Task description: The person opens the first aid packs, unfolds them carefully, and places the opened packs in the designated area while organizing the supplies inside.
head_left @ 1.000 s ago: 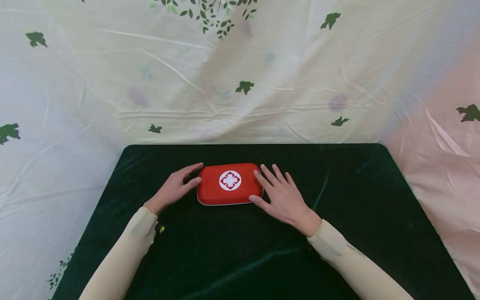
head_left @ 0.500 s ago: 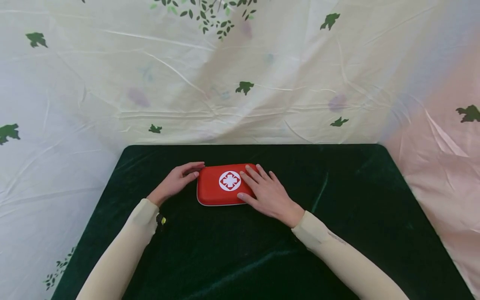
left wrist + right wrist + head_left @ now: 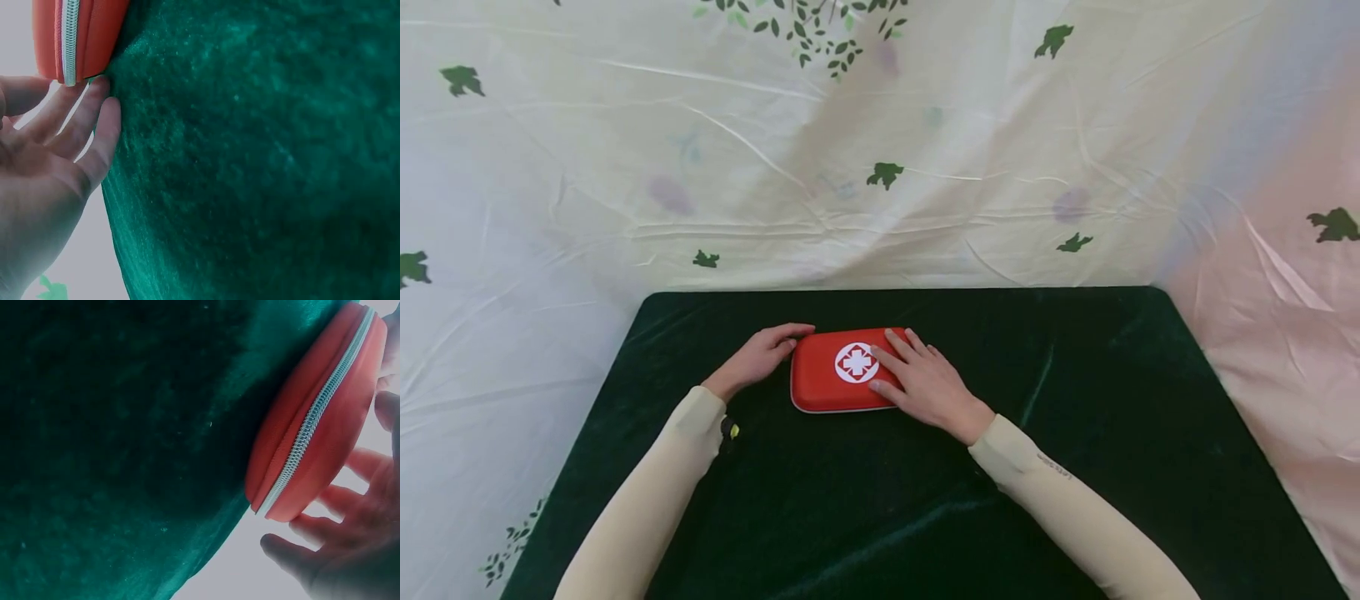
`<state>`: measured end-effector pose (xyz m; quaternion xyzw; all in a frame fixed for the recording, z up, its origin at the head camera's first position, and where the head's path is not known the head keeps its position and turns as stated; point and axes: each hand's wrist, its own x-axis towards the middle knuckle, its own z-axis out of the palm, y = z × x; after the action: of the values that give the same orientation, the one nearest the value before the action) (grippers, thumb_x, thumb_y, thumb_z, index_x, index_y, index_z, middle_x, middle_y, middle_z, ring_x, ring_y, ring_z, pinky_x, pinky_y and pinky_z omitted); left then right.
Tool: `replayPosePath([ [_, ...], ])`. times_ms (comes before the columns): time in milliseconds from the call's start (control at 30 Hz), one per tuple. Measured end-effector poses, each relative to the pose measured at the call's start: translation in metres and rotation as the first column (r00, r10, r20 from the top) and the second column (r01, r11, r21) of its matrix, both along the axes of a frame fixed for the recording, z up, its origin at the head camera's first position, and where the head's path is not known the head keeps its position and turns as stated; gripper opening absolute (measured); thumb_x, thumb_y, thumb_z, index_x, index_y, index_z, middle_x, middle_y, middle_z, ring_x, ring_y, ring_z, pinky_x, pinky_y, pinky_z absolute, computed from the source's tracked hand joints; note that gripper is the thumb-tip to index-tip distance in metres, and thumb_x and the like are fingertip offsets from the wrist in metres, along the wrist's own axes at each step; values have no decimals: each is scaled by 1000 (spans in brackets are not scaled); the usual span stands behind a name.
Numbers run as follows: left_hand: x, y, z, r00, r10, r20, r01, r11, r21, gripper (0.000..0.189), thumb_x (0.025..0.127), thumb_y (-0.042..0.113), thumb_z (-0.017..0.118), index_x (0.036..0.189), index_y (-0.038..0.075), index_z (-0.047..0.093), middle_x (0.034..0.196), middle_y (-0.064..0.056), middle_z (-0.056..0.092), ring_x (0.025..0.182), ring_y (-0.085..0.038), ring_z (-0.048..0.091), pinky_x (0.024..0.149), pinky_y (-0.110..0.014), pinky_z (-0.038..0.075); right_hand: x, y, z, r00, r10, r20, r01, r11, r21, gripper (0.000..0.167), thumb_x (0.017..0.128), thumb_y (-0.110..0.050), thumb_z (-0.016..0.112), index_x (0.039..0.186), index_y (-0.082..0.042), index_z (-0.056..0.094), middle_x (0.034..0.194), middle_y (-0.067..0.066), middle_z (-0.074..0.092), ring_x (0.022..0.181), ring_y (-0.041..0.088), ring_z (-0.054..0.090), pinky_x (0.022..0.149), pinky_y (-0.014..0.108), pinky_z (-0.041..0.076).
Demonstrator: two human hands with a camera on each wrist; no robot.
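Observation:
A red zip-up first-aid case (image 3: pixel 820 375) with a white cross emblem lies flat on the dark green table cover. My left hand (image 3: pixel 757 354) is at its far left corner, thumb near the left end and fingers reaching behind the corner. In the left wrist view the relaxed fingers (image 3: pixel 81 125) come right up to the end of the case, by the silver zipper (image 3: pixel 70 44). Spread over the right part of the lid is my right hand (image 3: pixel 934 387), its fingers fairly straight and partly covering the emblem. The right wrist view shows the zipper (image 3: pixel 312 415) closed along the near side.
The dark green velvety cover (image 3: pixel 865 508) spreads around the case to the table's edges. Behind and at both sides hangs pale cloth (image 3: pixel 760 192) with green leaf prints. A dark item with a yellow-green spot (image 3: pixel 730 430) sits at the left wrist.
My right hand has slid leftward from the case's right end further over the lid. The left hand has shifted slightly toward the far left corner. The case stays in place.

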<state>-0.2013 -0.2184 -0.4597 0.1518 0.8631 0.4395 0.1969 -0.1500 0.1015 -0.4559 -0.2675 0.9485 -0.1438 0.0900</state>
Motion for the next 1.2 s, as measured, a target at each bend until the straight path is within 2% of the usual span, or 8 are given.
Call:
replayPosePath([
  [167,-4,3,-2,1000,19,-22,-20,998,-52,45,108,6,47,153,9,49,152,-16,51,123,-32,52,111,-54,44,0,0,-1,1000,4,-3,-4,1000,4,72,102,-55,56,164,-27,32,172,7,19,157,36,15,119,58,32],
  [333,-10,4,-2,1000,16,20,-15,999,-51,47,107,3,46,153,11,50,139,-17,55,101,-30,57,91,-44,50,0,1,-2,1000,6,-6,-6,1000,-2,72,102,-54,56,164,-26,32,172,7,18,157,36,15,118,55,35],
  [433,-14,3,-4,999,6,47,-4,999,-36,48,107,2,46,154,12,50,142,-17,55,104,-30,56,91,-42,49,0,1,-3,1000,2,1,-2,1000,-7,73,102,-54,56,164,-26,31,173,7,17,157,35,14,118,53,37],
  [600,-17,3,-8,999,16,36,-15,999,-38,47,106,3,48,152,14,53,145,-16,55,111,-32,55,95,-46,49,1,2,-6,1000,-2,6,2,1000,-25,73,103,-55,55,165,-27,29,173,7,15,158,34,10,118,52,36],
  [800,-17,3,-9,996,75,-45,-80,991,-109,40,105,8,55,145,11,60,143,-15,59,119,-32,56,106,-54,46,2,2,-8,1000,-2,-1,2,1000,-25,73,103,-56,54,165,-27,28,173,6,14,158,33,9,119,52,35],
  [867,-17,2,-10,992,88,-88,-99,985,-138,36,105,10,58,140,9,63,139,-16,62,117,-32,57,105,-54,47,2,2,-7,1000,-4,-1,4,1000,-20,73,103,-56,54,165,-27,28,173,6,14,158,33,9,119,52,35],
  [1033,-16,1,-12,972,93,-216,-138,969,-205,27,104,12,61,129,7,71,126,-14,69,105,-30,61,97,-51,52,2,2,-7,1000,-6,0,6,1000,-15,73,103,-56,54,165,-27,29,173,5,14,158,33,9,119,52,35],
  [1200,-13,1,-14,954,88,-288,-163,955,-248,25,104,12,63,126,8,72,124,-13,70,110,-30,63,101,-53,52,1,2,-7,1000,-19,21,19,1000,-9,74,102,-57,53,165,-28,27,174,4,12,159,31,8,116,53,39],
])
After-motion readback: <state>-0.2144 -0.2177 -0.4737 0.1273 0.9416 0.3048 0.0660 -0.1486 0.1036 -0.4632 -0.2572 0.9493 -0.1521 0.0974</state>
